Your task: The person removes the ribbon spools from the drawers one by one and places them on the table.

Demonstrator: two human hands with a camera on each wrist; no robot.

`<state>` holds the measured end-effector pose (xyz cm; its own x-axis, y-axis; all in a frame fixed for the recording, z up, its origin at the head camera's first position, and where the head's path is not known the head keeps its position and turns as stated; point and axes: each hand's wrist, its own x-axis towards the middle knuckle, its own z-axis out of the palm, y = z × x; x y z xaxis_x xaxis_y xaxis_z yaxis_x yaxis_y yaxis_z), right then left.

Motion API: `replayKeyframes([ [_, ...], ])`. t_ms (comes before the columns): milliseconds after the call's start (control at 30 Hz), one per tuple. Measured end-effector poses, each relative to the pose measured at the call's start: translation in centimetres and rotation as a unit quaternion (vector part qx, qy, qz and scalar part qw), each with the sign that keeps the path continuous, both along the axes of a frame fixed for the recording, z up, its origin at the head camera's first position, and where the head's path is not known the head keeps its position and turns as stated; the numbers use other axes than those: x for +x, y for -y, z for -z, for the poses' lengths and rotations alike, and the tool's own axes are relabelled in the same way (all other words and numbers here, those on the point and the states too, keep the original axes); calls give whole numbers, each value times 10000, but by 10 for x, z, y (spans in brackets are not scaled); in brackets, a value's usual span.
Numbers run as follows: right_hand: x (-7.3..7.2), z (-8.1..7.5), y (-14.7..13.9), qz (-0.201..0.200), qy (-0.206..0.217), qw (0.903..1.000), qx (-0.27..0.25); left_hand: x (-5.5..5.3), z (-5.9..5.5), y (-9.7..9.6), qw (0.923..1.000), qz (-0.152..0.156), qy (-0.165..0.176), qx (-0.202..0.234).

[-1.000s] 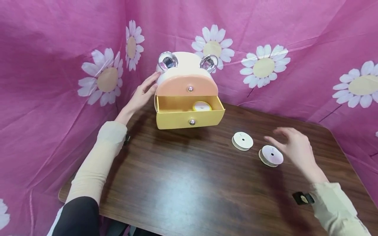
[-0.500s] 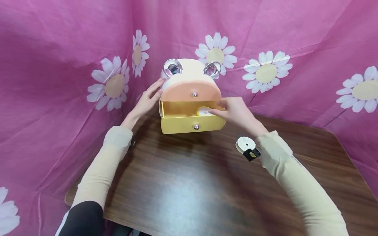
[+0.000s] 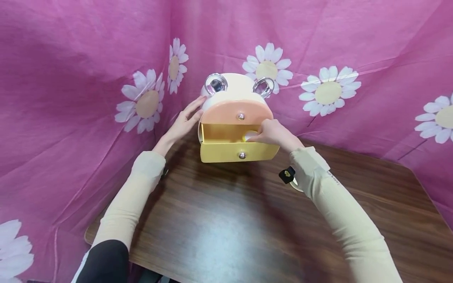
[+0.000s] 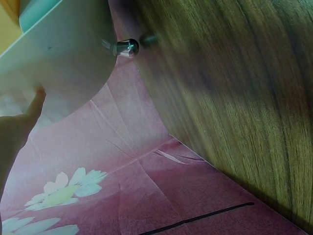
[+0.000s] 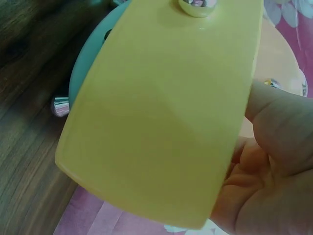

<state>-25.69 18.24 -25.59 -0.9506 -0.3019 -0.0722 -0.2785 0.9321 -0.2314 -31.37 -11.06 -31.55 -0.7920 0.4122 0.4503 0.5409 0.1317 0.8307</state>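
A white frog-like drawer box (image 3: 238, 84) with two shiny ring eyes stands at the back of the table. Its peach upper drawer (image 3: 219, 112) is closed, while the yellow lower drawer (image 3: 221, 153) is pulled out. My left hand (image 3: 184, 124) rests along the box's left side with its fingers extended; the left wrist view shows the thumb (image 4: 34, 110) against that wall. Inside the yellow drawer, at its right end, my right hand (image 3: 273, 133) pinches a yellow-rimmed white ribbon spool (image 3: 249, 136). Curled fingers (image 5: 249, 161) show behind the drawer front in the right wrist view.
A white spool (image 3: 295, 185) lies on the dark wooden table (image 3: 184, 220), mostly covered by the right wrist camera (image 3: 286, 175) and sleeve. Pink cloth (image 3: 219, 31) with white daisies hangs close behind and to the left. A silver foot (image 4: 126, 47) sticks out under the box.
My right hand has moved left from beside the white spools into the yellow drawer, and its fingers have curled at the yellow-rimmed spool. The left hand stays at the box. The head view shifts slightly.
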Motion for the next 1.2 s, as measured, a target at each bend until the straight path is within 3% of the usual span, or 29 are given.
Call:
replayKeyframes([
  [167,-5,4,4,-33,-207,9997,127,0,0,0,10000,0,-2,2],
  [300,-6,8,8,76,-326,9994,-68,0,0,0,10000,6,-4,-4],
  [600,-11,14,17,757,-91,9971,18,-1,0,1,10000,-25,25,-11],
  [1200,-11,17,19,938,320,9951,-6,3,-1,0,10000,-57,33,8],
])
